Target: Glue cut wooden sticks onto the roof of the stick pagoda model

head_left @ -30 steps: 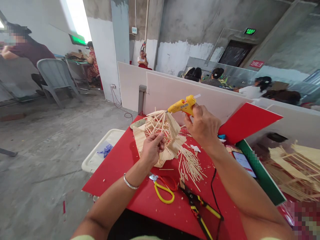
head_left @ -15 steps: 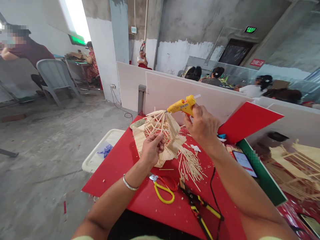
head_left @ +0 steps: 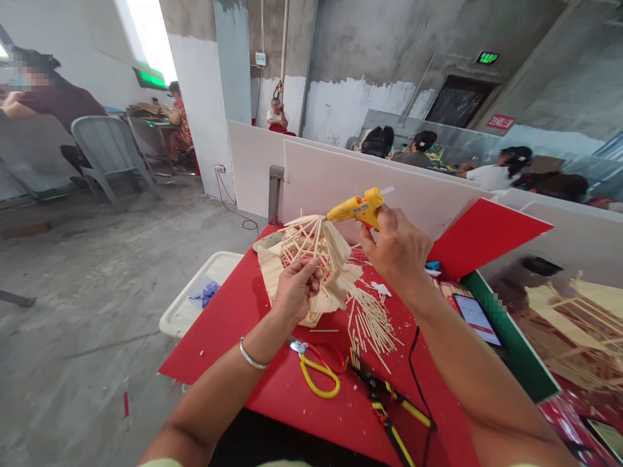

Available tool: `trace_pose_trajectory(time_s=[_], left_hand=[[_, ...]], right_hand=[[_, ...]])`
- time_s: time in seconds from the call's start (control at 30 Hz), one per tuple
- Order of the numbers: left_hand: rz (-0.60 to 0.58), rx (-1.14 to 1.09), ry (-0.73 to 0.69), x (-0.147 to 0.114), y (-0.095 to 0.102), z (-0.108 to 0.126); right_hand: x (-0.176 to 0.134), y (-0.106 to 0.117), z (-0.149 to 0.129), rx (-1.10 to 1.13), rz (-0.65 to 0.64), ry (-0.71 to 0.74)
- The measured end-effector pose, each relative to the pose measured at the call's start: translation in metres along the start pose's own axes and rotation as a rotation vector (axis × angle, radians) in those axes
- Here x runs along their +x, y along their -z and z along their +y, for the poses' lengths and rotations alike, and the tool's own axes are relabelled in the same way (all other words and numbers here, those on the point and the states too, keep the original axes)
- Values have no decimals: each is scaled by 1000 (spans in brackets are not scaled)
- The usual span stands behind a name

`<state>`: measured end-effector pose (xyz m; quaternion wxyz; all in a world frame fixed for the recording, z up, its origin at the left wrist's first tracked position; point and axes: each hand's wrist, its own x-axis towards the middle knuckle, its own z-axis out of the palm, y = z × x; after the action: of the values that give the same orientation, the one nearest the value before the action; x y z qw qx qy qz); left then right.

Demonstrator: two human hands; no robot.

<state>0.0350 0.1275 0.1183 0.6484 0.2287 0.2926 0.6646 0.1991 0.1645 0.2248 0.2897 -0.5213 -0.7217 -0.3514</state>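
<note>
A yellow hot glue gun (head_left: 359, 209) is gripped in my right hand (head_left: 400, 250), its nozzle at the peak of a model built of thin wooden sticks (head_left: 335, 250). A clear glue stick pokes out of the gun's back end. My left hand (head_left: 298, 287) is closed in front of the model, thumb and fingers pinching a thin wooden stick (head_left: 317, 250) that slants up toward the peak. Part of the model is hidden behind that hand. Loose wooden sticks (head_left: 372, 321) lie in a pile to the right of the model.
On the red table (head_left: 228, 395) lie scissors (head_left: 318, 376) with yellow and red handles and black-and-yellow cutters (head_left: 384, 402). A black cord runs past them. A phone (head_left: 477, 318) is at the right, a white tray (head_left: 170, 318) at the left, and white partitions (head_left: 341, 165) stand behind.
The glue gun and my right hand have shifted very slightly to the right. My left hand and the stick model stay in place.
</note>
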Motion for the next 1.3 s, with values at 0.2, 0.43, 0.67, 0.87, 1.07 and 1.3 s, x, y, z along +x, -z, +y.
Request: trace_pose_trajectory(time_s=[0.2,0.43,0.67,0.87,1.07,1.3], left_hand=[[-4,-34,10,2,2,0],[8,-51,6,1,1,-1],[14,-48,13,-1,1,2],[24,-38,7,0,2,2],[45,-38,16,-1,1,3],[46,-35,20,-2,1,3]], right_hand=[[-17,9,2,20,-12,-6],[-38,17,-4,59,-100,30],[-41,17,-7,63,-144,20],[-42,15,-6,68,-162,25],[-43,12,-6,83,-152,31],[-43,13,-6,75,-159,27]])
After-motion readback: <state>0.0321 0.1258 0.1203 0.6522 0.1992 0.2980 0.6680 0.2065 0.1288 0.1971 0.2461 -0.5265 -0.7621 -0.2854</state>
